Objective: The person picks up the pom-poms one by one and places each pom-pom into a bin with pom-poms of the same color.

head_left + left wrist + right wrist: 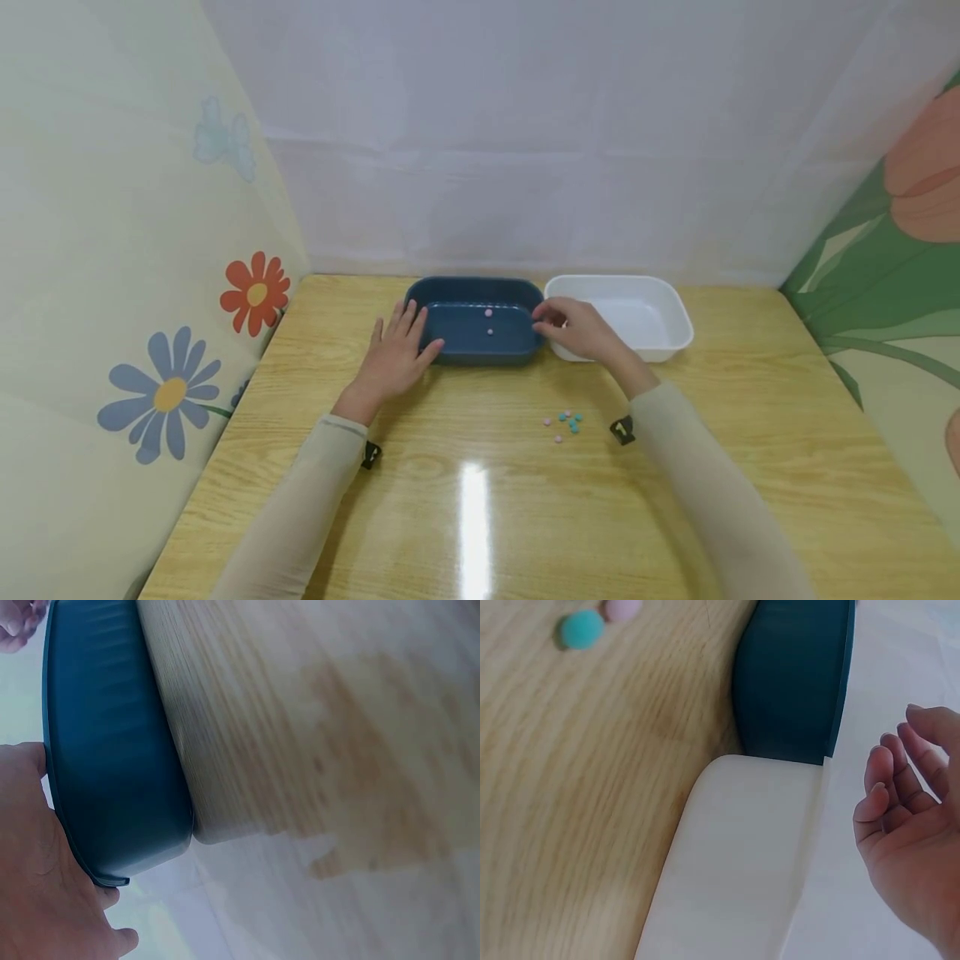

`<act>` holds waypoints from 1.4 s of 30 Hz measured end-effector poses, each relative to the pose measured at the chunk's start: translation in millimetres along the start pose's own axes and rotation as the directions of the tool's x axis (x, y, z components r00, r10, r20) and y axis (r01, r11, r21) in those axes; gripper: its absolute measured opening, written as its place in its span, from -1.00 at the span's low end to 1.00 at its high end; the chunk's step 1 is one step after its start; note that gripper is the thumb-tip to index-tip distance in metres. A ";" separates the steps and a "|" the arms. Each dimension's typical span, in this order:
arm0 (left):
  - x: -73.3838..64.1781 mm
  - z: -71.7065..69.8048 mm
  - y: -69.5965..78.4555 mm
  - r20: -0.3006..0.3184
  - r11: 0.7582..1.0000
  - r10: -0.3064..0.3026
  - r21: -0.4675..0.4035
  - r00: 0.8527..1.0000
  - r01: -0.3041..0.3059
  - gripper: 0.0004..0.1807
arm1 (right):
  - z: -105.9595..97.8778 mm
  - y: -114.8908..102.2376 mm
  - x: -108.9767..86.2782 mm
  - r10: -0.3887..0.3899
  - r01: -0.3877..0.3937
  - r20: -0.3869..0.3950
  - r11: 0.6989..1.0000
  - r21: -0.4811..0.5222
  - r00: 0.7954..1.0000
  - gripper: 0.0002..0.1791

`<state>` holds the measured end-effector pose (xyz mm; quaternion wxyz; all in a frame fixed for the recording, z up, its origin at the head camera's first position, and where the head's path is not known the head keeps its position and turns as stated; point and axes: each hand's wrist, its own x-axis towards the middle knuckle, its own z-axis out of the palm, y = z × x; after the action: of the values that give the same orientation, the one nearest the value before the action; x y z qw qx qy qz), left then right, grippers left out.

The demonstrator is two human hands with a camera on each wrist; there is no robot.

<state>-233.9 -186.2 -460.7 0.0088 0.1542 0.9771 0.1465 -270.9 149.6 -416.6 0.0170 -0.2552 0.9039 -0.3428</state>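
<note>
A dark blue tray (480,358) stands toward the back of the wooden table, with two small pink balls (489,313) inside. At its left end my left hand (392,357) rests on the rim, fingers spread and thumb near the front edge. The left wrist view shows that hand (45,862) along the tray's outer edge. My right hand (581,327) hovers where the blue tray meets a white tray (678,337). In the right wrist view its fingers (881,761) are loosely bent, thumb apart, and no ball shows between them.
Several pink and turquoise balls (574,423) lie scattered on the table (420,500) in front of the trays. A pale cloth (480,167) hangs behind them. Flower-printed panels (168,250) stand on the left and right sides.
</note>
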 end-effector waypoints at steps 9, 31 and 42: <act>-1.4 0.7 -0.5 0.004 1.000 -0.003 -0.013 1.000 0.003 -0.12 | 2.4 -3.3 -19.9 -0.064 0.064 0.023 0.998 0.014 0.998 -0.81; 0.1 1.3 -1.2 -0.003 1.000 0.001 0.002 1.000 -0.001 -0.11 | 10.8 -3.9 -60.7 -0.108 0.106 0.051 0.993 0.043 0.993 -0.81; -1.1 1.1 -0.4 -0.003 1.000 -0.002 -0.011 1.000 0.002 -0.13 | 17.6 1.2 -69.0 -0.132 0.129 0.095 0.991 0.042 0.987 -0.76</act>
<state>-232.8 -186.5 -461.9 0.0083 0.1531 0.9764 0.1522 -207.8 172.3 -440.8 0.0432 -0.3300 0.8771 -0.3464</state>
